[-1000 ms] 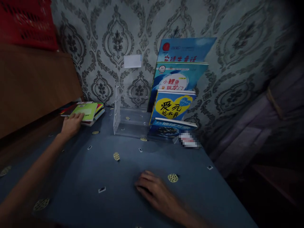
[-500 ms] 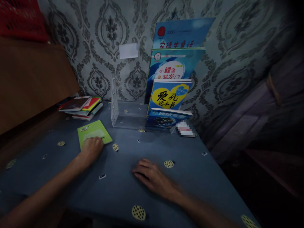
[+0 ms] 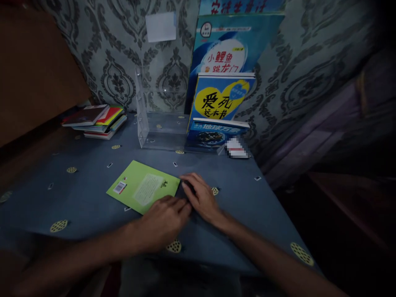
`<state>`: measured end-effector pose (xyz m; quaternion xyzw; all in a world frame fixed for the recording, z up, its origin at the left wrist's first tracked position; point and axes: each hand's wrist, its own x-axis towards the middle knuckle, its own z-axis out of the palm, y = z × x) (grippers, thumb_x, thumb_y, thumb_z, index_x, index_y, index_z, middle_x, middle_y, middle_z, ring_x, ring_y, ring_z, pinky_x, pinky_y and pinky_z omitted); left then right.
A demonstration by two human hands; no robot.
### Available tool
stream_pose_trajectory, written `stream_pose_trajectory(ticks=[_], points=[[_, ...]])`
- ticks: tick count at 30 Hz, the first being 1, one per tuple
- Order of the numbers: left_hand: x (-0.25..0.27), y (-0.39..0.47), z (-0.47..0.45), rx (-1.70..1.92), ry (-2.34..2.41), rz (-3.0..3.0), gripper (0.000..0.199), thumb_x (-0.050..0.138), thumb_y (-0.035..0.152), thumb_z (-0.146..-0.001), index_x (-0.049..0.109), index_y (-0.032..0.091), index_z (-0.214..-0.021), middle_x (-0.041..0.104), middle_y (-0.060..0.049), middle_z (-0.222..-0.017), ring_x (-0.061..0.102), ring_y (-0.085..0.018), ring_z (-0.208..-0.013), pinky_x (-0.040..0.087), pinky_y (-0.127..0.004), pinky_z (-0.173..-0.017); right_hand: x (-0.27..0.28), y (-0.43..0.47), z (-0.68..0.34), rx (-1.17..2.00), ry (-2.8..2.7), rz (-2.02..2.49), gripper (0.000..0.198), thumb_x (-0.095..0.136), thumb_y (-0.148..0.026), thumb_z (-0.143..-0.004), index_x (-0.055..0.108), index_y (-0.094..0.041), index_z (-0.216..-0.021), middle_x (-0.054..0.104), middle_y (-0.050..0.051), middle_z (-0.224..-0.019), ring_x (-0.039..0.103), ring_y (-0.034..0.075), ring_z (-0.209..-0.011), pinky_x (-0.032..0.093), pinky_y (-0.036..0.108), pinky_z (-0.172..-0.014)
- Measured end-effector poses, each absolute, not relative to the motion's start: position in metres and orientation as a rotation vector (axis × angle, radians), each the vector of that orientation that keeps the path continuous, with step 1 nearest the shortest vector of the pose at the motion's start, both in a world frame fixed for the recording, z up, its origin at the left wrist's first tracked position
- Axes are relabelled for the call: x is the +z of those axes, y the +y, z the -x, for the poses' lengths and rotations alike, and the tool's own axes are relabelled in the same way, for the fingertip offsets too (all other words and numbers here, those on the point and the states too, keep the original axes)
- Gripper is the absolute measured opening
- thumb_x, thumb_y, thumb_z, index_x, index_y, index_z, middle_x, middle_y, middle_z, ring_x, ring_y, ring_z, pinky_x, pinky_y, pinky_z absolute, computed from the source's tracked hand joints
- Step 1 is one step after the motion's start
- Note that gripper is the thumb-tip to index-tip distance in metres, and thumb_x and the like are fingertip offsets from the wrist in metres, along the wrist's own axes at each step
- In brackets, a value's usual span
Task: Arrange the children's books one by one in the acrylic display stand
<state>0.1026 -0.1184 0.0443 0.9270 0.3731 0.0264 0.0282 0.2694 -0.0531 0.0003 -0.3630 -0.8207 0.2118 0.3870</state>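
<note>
A thin green book (image 3: 131, 177) lies on the table with its barcode side up, tilted relative to the table's edge. My left hand (image 3: 168, 220) is closed at the book's near right corner; its fingertips are partly hidden. Close by, my right hand (image 3: 201, 196) has its thumb and fingers apart, with the fingertips at the book's far right corner. Behind them stands a clear acrylic book rack (image 3: 142, 119). Its right side holds several upright books in stepped rows, among them a blue book with a yellow heart (image 3: 213, 99) and a lower dark blue book (image 3: 210, 134).
A stack of books (image 3: 93, 119) lies at the back left of the patterned tablecloth (image 3: 93, 189). A white card (image 3: 161, 27) is at the rack's upper left. A small blurred item (image 3: 236, 147) sits by the rack's right front corner. Curtain-like fabric (image 3: 328, 119) hangs at right.
The green book has moved right and toward me with my left hand and has turned. My right hand is now close to my left, at the book's corner. The view has tilted downward.
</note>
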Motion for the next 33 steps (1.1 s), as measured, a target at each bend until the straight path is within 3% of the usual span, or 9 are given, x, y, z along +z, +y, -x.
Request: stream_pose_trajectory(ticks=[5,9,13,19,25,29,33], points=[[0.032,-0.079,-0.039,0.292,1.376,-2.772,0.039,0.039,0.016,-0.099,0.062,0.012,-0.131,0.061,-0.019,-0.143,0.059,-0.027,-0.133,0.051,-0.039,-0.111,-0.007,-0.053,-0.267,0.461,-2.287,0.83,0.026,0.048,-0.021,-0.102,0.065,-0.02,-0.121,0.068,0.013,-0.12,0.06,0.026,-0.113,0.053,0.046,-0.098],[0.017,-0.057,0.02,0.206,1.844,-2.576,0.043,0.038,0.029,-0.102,0.058,0.016,-0.138,0.059,-0.015,-0.147,0.054,-0.032,-0.138,0.046,-0.051,-0.113,-0.008,-0.052,-0.266,0.446,-2.431,0.836,0.026,0.053,-0.026,-0.102,0.064,-0.016,-0.124,0.065,0.016,-0.13,0.056,0.029,-0.122,0.051,0.05,-0.102],[0.009,-0.055,0.053,0.222,2.066,-2.437,0.048,0.031,0.033,-0.102,0.057,0.015,-0.139,0.062,-0.016,-0.143,0.062,-0.031,-0.127,0.05,-0.047,-0.107,-0.005,-0.053,-0.267,0.442,-2.48,0.833,0.029,0.053,-0.029,-0.103,0.063,-0.015,-0.126,0.063,0.017,-0.133,0.054,0.029,-0.128,0.05,0.049,-0.105],[0.002,-0.064,0.04,0.505,2.126,-2.398,0.043,0.033,0.032,-0.1,0.062,0.018,-0.128,0.064,-0.016,-0.119,0.062,-0.03,-0.108,0.052,-0.047,-0.098,-0.004,-0.054,-0.27,0.381,-2.569,0.842,0.047,0.057,-0.047,-0.101,0.06,-0.018,-0.138,0.057,0.018,-0.146,0.047,0.032,-0.14,0.045,0.054,-0.112],[0.006,-0.077,0.0,0.608,2.059,-2.408,0.039,0.045,0.029,-0.095,0.058,0.017,-0.13,0.056,-0.016,-0.116,0.06,-0.031,-0.105,0.054,-0.046,-0.091,-0.006,-0.033,-0.286,0.311,-2.6,1.049,0.045,0.051,-0.037,-0.104,0.058,-0.016,-0.142,0.057,0.018,-0.148,0.047,0.032,-0.142,0.043,0.057,-0.113],[0.015,-0.083,-0.021,0.507,1.823,-2.478,0.025,0.048,0.029,-0.096,0.062,0.022,-0.115,0.059,-0.01,-0.109,0.062,-0.026,-0.097,0.055,-0.039,-0.081,0.0,-0.011,-0.308,0.2,-2.649,1.155,0.038,0.047,-0.031,-0.105,0.064,-0.017,-0.136,0.055,0.017,-0.151,0.044,0.033,-0.145,0.042,0.058,-0.112],[0.017,-0.086,-0.028,0.347,1.841,-2.569,0.023,0.044,0.03,-0.099,0.063,0.021,-0.109,0.063,-0.012,-0.109,0.062,-0.029,-0.099,0.054,-0.04,-0.074,0.006,-0.009,-0.312,0.12,-2.604,1.269,0.038,0.046,-0.029,-0.105,0.064,-0.015,-0.134,0.056,0.02,-0.149,0.044,0.036,-0.144,0.041,0.06,-0.111]])
